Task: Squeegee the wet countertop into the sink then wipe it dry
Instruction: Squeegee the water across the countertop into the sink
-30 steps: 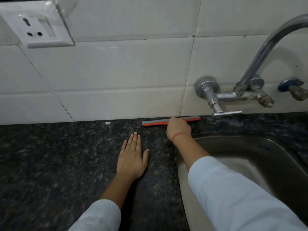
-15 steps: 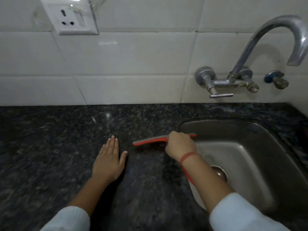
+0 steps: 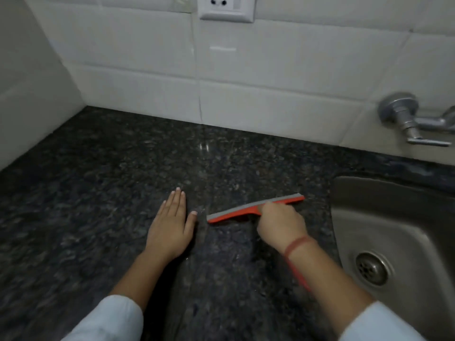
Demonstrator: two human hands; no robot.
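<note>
Orange plastic squeegee (image 3: 248, 209) is gripped by the right hand (image 3: 280, 223), likely to push water off the dark speckled stone countertop (image 3: 98, 193). The left hand (image 3: 171, 225) is laid flat with fingers straight, likely for support.

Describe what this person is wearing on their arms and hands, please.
Both arms are in long pale, whitish sleeves: the left sleeve and the right sleeve. The left hand and right hand are bare, without gloves. A red thread band circles the right wrist.
</note>
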